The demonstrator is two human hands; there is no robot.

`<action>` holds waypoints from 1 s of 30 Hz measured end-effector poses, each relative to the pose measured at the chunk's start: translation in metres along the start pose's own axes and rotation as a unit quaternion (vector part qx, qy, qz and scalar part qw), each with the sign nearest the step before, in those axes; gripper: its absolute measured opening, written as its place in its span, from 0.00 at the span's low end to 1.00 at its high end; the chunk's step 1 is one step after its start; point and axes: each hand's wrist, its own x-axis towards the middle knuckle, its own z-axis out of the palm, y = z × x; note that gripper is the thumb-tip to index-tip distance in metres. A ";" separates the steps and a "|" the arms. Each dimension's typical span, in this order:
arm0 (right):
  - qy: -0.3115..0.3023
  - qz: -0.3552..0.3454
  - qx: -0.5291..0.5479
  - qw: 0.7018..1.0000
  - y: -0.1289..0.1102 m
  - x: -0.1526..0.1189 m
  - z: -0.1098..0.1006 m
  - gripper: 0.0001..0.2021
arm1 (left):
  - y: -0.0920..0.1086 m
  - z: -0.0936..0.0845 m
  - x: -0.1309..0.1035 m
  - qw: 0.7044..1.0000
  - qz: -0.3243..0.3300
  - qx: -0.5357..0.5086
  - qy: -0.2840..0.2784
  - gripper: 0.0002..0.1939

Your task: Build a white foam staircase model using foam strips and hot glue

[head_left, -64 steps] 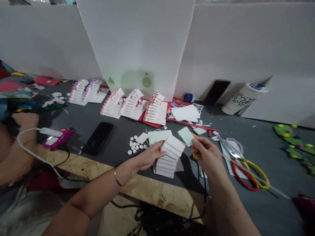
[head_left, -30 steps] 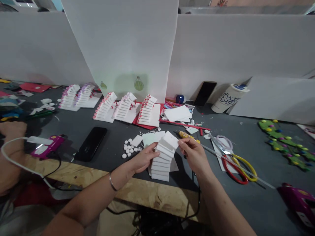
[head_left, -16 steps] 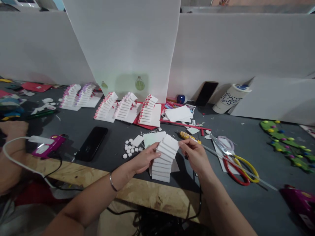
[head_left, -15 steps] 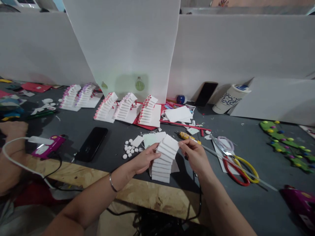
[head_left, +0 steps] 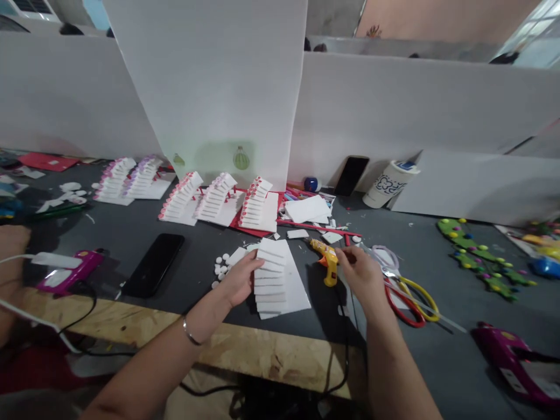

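Observation:
My left hand point(head_left: 242, 279) grips the left edge of a small white staircase model point(head_left: 270, 280), built of overlapping strips. The model rests on a white sheet point(head_left: 296, 286) close to the table's front edge. Over to the right, my right hand point(head_left: 361, 271) is at the rear end of a yellow hot glue gun point(head_left: 329, 262), its fingers loosely curved and apart. The gun's nozzle points left, and a clear glue stick point(head_left: 450, 324) shows beyond the hand. White round pellets point(head_left: 221, 265) lie left of the model, partly behind my left hand.
Finished-looking stair models with coloured dots point(head_left: 256, 204) line the back. A black phone point(head_left: 155, 265) lies left. Scissors point(head_left: 411, 300) and a purple device point(head_left: 511, 361) are at right. A cup point(head_left: 389, 184) stands behind. Another person's arm point(head_left: 13, 268) is at far left.
My right hand has left the top of the stair model and moved right to the glue gun. The stair model now stands straighter beside my left hand. The view has shifted somewhat.

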 end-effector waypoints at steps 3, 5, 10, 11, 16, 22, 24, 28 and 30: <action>-0.102 0.026 -0.206 0.973 0.013 -0.001 -0.009 0.20 | 0.001 -0.003 0.003 1.000 -0.002 -0.022 0.013 0.13; -0.143 0.040 -0.250 0.957 0.015 -0.003 -0.004 0.21 | 0.000 -0.004 0.004 1.000 -0.005 -0.029 0.009 0.13; -0.089 0.069 -0.161 0.981 0.011 -0.004 0.015 0.11 | -0.003 -0.006 0.005 0.999 -0.013 -0.036 -0.021 0.13; -0.086 0.090 -0.122 0.985 0.011 -0.003 0.016 0.09 | -0.004 -0.007 0.005 0.999 -0.012 -0.038 -0.023 0.12; -0.089 0.150 0.225 0.959 0.010 -0.003 0.005 0.14 | -0.007 -0.010 0.009 0.998 0.008 -0.055 -0.026 0.12; -0.122 0.103 0.482 0.862 -0.014 -0.020 0.014 0.22 | -0.014 -0.011 0.012 0.996 0.025 -0.072 -0.052 0.18; -0.080 0.095 0.461 0.879 -0.020 -0.027 0.022 0.22 | -0.016 -0.010 0.011 0.995 0.026 -0.071 -0.064 0.20; 0.031 0.060 0.351 0.934 -0.024 -0.037 0.026 0.18 | -0.018 -0.009 0.008 0.995 0.040 -0.052 -0.078 0.23; 0.019 0.032 0.322 0.946 -0.026 -0.042 0.021 0.16 | -0.019 -0.008 0.006 0.995 0.045 -0.039 -0.080 0.23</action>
